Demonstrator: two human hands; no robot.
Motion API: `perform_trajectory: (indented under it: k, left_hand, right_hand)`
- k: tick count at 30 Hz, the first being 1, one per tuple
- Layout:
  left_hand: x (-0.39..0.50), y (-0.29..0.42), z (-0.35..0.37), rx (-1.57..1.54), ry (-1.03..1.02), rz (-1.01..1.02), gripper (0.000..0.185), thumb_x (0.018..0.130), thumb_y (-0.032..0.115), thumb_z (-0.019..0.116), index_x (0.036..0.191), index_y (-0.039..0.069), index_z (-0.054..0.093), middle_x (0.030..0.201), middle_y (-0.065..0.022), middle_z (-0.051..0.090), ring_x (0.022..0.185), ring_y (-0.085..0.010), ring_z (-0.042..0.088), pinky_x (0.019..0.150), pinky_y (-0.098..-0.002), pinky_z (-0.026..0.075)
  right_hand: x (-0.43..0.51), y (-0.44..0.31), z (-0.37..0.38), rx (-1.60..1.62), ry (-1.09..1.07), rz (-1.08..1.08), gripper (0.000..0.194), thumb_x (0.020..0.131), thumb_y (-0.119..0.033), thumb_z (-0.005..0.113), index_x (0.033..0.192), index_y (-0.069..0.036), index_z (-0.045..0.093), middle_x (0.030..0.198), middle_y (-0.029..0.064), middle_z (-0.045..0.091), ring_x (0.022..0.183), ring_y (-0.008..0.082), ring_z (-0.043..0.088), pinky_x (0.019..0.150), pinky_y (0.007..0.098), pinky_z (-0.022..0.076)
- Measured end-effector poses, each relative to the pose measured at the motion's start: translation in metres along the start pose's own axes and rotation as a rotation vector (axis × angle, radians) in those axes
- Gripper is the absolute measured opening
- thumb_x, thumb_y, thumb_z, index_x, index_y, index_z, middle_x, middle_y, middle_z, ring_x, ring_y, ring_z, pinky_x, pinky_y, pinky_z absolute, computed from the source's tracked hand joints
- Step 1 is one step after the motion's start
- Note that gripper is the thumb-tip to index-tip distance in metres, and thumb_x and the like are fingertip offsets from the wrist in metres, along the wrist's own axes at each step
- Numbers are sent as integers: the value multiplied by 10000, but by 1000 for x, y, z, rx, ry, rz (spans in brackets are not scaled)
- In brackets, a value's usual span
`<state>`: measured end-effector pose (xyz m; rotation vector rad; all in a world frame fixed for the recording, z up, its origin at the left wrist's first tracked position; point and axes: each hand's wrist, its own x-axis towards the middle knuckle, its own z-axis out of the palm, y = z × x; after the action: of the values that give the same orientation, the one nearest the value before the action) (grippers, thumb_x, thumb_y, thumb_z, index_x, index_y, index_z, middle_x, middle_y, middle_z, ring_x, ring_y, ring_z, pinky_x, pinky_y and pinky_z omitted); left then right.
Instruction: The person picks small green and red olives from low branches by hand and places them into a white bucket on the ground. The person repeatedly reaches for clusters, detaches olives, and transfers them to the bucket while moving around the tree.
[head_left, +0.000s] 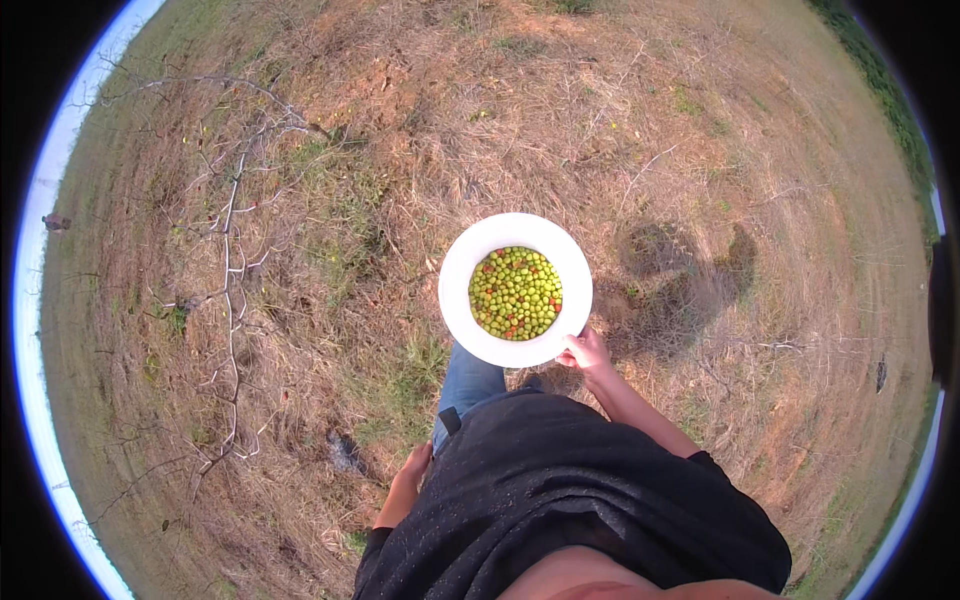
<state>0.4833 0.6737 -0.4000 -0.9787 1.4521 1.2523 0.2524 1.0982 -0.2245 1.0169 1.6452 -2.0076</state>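
Note:
My right hand (586, 349) grips the near right part of the rim of a white round basin (457, 300), thumb on top. Inside lie many small round fruits (515, 294), mostly yellow-green with some red or brown ones among them. The basin is held out in front of my body, above my legs in blue jeans (471, 382). My left hand (418, 457) hangs low beside my thigh, apart from the basin. Its fingers are partly hidden by my clothing, so whether they are spread or closed is unclear.
Dry grass and reddish soil (525, 127) surround me. A leafless, pale, branching shrub (231, 262) with a few small red fruits rises on the left. My shadow (675, 300) falls to the right. Far off at the left edge is a small dark figure or object (56, 222).

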Motion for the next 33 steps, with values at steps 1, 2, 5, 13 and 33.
perform_trajectory:
  k: [1,2,5,13,33]
  left_hand:
    - [0,6,6,-126,-31,-42,434,916,439,449,1058,57,598,964,-96,632,843,-209,569,730,-373,445]
    - [1,16,9,-165,-34,-43,434,917,437,451,1058,55,599,964,-96,633,842,-209,570,731,-372,446]
    - [12,59,17,-195,-26,-22,433,918,432,455,1060,50,600,964,-95,635,841,-207,572,735,-368,447]
    - [41,220,36,-265,-6,28,432,922,419,466,1066,35,604,965,-93,641,838,-203,577,745,-358,451]
    - [66,600,61,-303,-8,29,429,933,385,493,1080,0,614,967,-89,656,830,-194,590,770,-333,462]
  right_hand:
    - [13,-14,5,-5,-27,17,259,876,-152,595,1084,-35,493,828,67,602,635,133,603,550,254,551]
    - [29,-31,10,-10,-66,24,256,877,-148,593,1084,-37,491,830,66,603,636,130,602,553,252,551]
    - [71,-80,36,69,-102,-49,248,877,-117,563,1076,-6,465,833,84,607,614,127,590,478,231,482]
    - [182,-224,85,-88,-147,91,317,852,-210,598,1078,-21,482,897,72,599,710,136,604,627,272,548]
    - [509,-506,134,81,-189,134,361,835,-223,618,1143,-85,490,966,63,631,842,166,626,711,243,517]
